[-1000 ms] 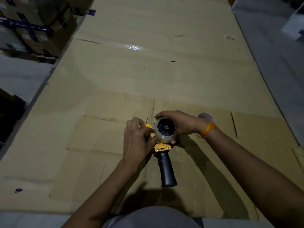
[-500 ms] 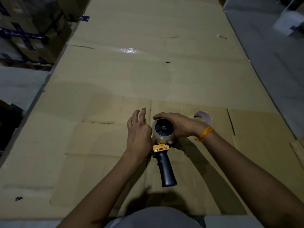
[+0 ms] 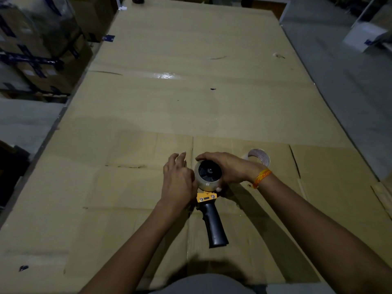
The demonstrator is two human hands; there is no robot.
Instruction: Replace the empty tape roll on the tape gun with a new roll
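Here the yellow tape gun [image 3: 206, 197], black handle toward the cardboard's near edge, carries a clear roll [image 3: 208, 174] gripped by the right hand [image 3: 228, 167]; left hand [image 3: 178, 181] open.

No legible text, label or number on anything in view.

One tape gun [image 3: 209, 206] is seen, with one clear tape roll [image 3: 207, 176] mounted on it. One empty roll [image 3: 259, 156] is spotted nearby. Two hands are counted, left hand [image 3: 177, 181] and right hand [image 3: 229, 167], plus one orange wristband [image 3: 261, 177].
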